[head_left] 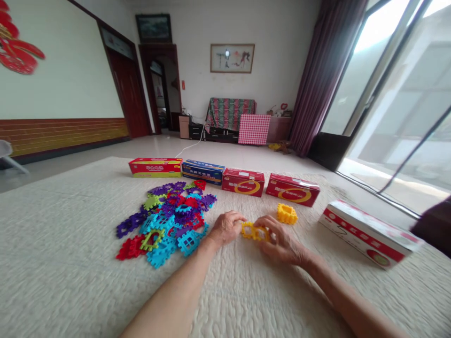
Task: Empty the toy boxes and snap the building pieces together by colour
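Note:
Both my hands meet over yellow interlocking plastic pieces (248, 230) low above the quilted mat. My left hand (226, 228) pinches their left end between thumb and fingers. Curled round the right end is my right hand (280, 241), whose fingers partly cover it. Just beyond my right hand lies a small yellow stack of toothed pieces (286, 213). To the left of my left hand spreads a loose pile of interlocking building pieces (165, 220) in purple, light blue, red and green. Whether the held yellow pieces are joined is hard to make out.
A row of boxes stands behind the pieces: a red and yellow box (155, 167), a blue box (203, 172) and two red boxes (243, 182). A white and red box (369, 232) lies at the right. The cream quilted mat (70, 263) covers the surface.

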`<state>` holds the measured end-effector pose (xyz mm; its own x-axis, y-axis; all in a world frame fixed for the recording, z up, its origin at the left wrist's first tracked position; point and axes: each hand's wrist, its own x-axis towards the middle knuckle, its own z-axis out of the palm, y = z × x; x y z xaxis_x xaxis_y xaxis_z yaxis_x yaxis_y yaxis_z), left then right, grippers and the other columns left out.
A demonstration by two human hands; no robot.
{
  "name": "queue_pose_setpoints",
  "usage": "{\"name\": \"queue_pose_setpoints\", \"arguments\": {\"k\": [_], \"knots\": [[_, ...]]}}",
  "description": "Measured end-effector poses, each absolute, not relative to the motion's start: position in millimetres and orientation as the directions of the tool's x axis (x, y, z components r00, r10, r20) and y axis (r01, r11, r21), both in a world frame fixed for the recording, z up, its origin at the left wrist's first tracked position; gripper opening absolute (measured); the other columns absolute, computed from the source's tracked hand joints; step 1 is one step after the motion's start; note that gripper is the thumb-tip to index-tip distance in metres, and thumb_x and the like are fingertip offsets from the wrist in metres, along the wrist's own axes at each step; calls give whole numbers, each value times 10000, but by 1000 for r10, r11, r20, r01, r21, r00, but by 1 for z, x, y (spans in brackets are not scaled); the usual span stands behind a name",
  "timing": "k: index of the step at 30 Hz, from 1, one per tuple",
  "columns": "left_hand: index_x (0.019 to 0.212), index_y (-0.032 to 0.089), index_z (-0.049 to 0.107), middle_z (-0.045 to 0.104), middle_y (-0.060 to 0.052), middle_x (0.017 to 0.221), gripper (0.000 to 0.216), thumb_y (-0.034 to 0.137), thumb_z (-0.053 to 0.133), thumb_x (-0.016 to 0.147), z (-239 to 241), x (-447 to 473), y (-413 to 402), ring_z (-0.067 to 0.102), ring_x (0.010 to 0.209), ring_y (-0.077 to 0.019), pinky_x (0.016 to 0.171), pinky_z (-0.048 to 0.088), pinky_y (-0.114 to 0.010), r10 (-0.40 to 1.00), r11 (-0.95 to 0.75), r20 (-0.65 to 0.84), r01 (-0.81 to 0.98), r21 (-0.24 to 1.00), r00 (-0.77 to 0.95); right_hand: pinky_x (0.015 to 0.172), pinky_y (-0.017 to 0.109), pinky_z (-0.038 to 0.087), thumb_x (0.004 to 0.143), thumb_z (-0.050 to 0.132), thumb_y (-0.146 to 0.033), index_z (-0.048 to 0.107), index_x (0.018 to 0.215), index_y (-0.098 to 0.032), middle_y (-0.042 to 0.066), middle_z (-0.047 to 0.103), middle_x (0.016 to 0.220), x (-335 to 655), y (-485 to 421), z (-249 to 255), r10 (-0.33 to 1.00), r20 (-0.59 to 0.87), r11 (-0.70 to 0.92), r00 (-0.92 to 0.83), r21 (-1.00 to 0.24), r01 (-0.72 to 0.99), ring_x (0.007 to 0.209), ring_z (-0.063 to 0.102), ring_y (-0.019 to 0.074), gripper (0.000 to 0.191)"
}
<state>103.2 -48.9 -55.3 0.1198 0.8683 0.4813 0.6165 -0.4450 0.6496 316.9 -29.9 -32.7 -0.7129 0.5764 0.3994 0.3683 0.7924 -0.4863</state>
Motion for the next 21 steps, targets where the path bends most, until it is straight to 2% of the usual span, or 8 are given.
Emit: {"name": "queue_pose_setpoints", "arguments": {"k": [2, 6, 10, 14, 18, 21], "knots": [[965, 189, 706, 711, -43, 1039, 259, 130, 612, 730, -50, 105, -53, 638, 994, -186, 926, 477, -297, 873, -449, 454, 651, 612, 176, 744, 326, 481, 675, 550, -103, 539, 1047, -207, 74, 557, 1031, 320, -25, -36, 607, 443, 784, -660, -470, 405, 883, 553, 192, 386], [1115, 174, 656, 671, -80, 1154, 475, 294, 731, 661, -43, 109, -59, 594, 1073, -250, 982, 442, -376, 854, -500, 415, 713, 491, 313, 788, 336, 472, 637, 532, -62, 544, 1046, -208, 73, 573, 1017, 322, -24, -42, 635, 445, 772, -631, -398, 496, 900, 555, 201, 434], [1122, 192, 644, 681, -66, 1121, 447, 201, 667, 675, -47, 111, -58, 599, 1024, -247, 949, 452, -381, 832, -520, 439, 753, 404, 338, 820, 333, 464, 635, 529, -50, 556, 1021, -215, 62, 600, 993, 317, -28, -42, 642, 420, 767, -642, -369, 525, 904, 561, 200, 421], [1077, 200, 660, 689, -60, 1100, 402, 126, 595, 687, -55, 111, -53, 601, 1011, -235, 946, 446, -378, 812, -525, 497, 753, 396, 305, 817, 329, 467, 662, 544, -61, 568, 1002, -208, 66, 616, 989, 314, -31, -39, 647, 416, 763, -639, -357, 539, 902, 568, 201, 371], [1039, 185, 673, 691, -70, 1089, 365, 126, 593, 688, -58, 110, -52, 607, 1000, -236, 934, 454, -378, 814, -516, 504, 757, 401, 287, 792, 314, 467, 826, 511, -149, 586, 971, -198, 66, 647, 945, 316, -29, -34, 621, 416, 784, -665, -344, 517, 859, 596, 184, 170], [1027, 175, 677, 689, -75, 1098, 358, 122, 602, 681, -59, 110, -52, 606, 1009, -239, 937, 456, -375, 818, -509, 504, 757, 410, 277, 690, 286, 472, 911, 420, -207, 597, 916, -186, 50, 656, 808, 319, -24, -33, 687, 437, 726, -581, -438, 529, 730, 613, 161, 179]]}}
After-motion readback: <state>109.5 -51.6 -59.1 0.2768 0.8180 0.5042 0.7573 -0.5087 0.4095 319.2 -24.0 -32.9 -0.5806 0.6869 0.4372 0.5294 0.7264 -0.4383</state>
